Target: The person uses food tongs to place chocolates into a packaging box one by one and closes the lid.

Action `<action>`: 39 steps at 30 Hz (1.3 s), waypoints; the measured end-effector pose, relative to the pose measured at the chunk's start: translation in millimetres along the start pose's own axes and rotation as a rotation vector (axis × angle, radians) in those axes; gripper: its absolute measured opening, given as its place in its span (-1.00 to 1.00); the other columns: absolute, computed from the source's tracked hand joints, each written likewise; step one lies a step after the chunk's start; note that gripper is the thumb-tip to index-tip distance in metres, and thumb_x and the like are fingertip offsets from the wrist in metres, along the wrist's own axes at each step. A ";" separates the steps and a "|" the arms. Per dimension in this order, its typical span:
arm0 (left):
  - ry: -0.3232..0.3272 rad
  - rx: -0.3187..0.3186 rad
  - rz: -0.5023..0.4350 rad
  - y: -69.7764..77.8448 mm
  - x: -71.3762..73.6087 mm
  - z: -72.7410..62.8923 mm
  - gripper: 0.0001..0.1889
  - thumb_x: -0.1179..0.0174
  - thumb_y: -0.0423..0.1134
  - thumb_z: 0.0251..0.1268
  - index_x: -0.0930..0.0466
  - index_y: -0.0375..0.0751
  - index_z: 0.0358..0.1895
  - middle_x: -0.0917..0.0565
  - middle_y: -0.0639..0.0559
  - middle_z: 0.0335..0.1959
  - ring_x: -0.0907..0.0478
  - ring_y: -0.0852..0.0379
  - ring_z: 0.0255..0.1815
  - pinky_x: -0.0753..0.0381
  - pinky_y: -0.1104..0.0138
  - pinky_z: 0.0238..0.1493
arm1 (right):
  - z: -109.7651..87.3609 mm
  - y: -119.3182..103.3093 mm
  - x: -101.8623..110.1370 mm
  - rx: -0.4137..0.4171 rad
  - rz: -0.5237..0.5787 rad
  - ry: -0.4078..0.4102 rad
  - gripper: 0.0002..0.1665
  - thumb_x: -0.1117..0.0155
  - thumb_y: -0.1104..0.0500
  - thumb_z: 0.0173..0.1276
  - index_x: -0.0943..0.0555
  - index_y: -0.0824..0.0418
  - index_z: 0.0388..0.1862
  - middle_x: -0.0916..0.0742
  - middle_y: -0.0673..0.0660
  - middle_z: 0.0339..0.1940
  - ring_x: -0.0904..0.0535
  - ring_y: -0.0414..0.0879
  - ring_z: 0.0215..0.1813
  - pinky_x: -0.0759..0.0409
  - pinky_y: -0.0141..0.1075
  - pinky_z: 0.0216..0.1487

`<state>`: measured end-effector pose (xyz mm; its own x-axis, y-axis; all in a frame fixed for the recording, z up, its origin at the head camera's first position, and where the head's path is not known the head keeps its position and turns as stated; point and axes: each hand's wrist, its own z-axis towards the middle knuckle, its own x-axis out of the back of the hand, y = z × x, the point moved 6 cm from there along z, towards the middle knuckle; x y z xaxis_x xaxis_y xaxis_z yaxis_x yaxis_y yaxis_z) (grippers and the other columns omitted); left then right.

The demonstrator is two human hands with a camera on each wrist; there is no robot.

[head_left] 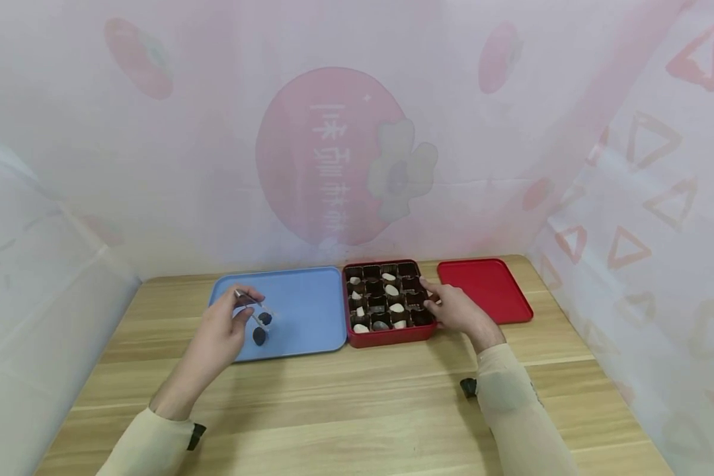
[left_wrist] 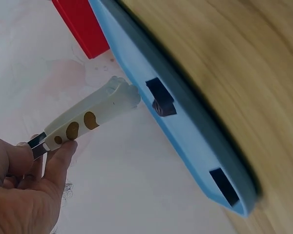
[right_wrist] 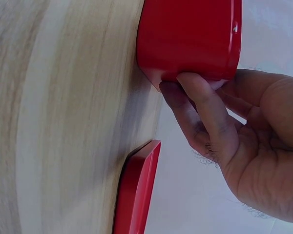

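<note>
Cream sleeves [head_left: 151, 444] lay nearest; the left hand's [head_left: 221, 325] fingers, closer to the stones, pinched tongs [left_wrist: 90, 117] aimed toward four o'clock, one dark stone [head_left: 265, 318] at their tips, another [head_left: 259, 336] about seven o'clock, against the blue tray [head_left: 309, 304]; the right hand's [head_left: 457, 308] fingers touched the red box [head_left: 387, 339], grip unclear.

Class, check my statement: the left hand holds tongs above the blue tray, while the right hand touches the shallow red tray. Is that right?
Not quite: the right hand touches the red compartment box, not the shallow red tray. The right wrist view shows this. The left hand does hold the tongs above the blue tray.
</note>
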<state>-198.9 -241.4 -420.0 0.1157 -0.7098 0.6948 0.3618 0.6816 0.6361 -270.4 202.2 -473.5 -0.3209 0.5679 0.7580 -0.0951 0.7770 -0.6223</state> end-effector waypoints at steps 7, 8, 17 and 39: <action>-0.023 0.014 0.006 -11.0 11.1 -9.6 -0.67 -0.04 -0.68 0.76 -0.62 -0.32 0.31 -0.79 -0.25 0.29 -0.75 -0.36 0.45 -0.73 0.54 0.37 | -2.3 -3.0 1.1 0.008 -0.010 0.000 -0.20 -0.27 0.28 0.85 -0.26 0.25 0.93 -0.84 0.40 0.23 -0.64 -0.13 -0.42 -0.72 -0.37 -0.30; -0.027 0.017 0.014 -11.9 11.6 -10.4 -0.67 -0.04 -0.67 0.76 -0.62 -0.31 0.31 -0.79 -0.24 0.29 -0.76 -0.35 0.44 -0.79 0.41 0.39 | -2.8 -3.6 1.3 0.011 -0.012 0.000 -0.20 -0.28 0.28 0.85 -0.26 0.26 0.93 -0.84 0.40 0.22 -0.63 -0.13 -0.43 -0.71 -0.37 -0.30; -0.040 0.007 0.064 -15.7 11.3 -12.5 -0.67 -0.10 -0.67 0.73 -0.64 -0.28 0.28 -0.83 -0.22 0.24 -0.82 -0.34 0.37 -0.88 -0.14 0.31 | -0.7 -2.3 1.3 0.004 -0.011 -0.002 -0.19 -0.27 0.28 0.85 -0.26 0.25 0.93 -0.84 0.39 0.19 -0.63 -0.14 -0.44 -0.74 -0.33 -0.25; 0.011 -0.008 0.087 -19.5 7.6 -6.1 -0.72 -0.23 -0.64 0.68 -0.70 -0.18 0.11 -0.86 -0.08 0.04 -0.82 -0.11 0.06 -0.75 0.39 -0.12 | -1.4 -2.0 0.6 -0.006 0.006 -0.002 -0.20 -0.26 0.29 0.86 -0.26 0.23 0.94 -0.83 0.40 0.24 -0.59 -0.15 -0.43 -0.72 -0.36 -0.29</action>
<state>-199.5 -261.2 -429.1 0.1574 -0.6503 0.7431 0.3578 0.7390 0.5709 -269.1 201.4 -471.5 -0.3231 0.5719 0.7540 -0.0874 0.7753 -0.6255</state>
